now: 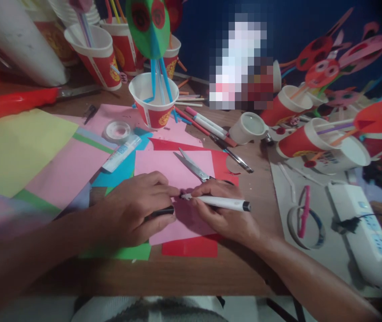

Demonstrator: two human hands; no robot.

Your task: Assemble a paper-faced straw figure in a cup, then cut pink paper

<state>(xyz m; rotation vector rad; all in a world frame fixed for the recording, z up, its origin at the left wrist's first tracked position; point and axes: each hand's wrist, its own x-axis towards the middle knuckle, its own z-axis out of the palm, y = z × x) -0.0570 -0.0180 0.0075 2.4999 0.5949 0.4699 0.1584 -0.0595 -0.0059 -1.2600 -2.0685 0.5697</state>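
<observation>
My right hand [226, 214] is closed on a white marker [219, 202] with a black end, its tip down on a pink paper sheet [174, 170]. My left hand [133, 210] lies on the same sheet, fingers curled round a small black object [162, 211], probably the marker's cap, with the fingertips touching the marker's tip. Scissors [194, 167] lie shut on the pink sheet just beyond my fingers. Red paper [191, 246] and green paper [133, 252] show under the pink sheet.
Coloured sheets [19, 147] cover the table's left. A glue stick [120, 153], tape roll [117, 130] and a paper cup with straws [155, 105] stand behind. Pens [207, 125], tipped red cups [298, 138] and paper crafts lie right; a power strip [362, 228] sits near the right edge.
</observation>
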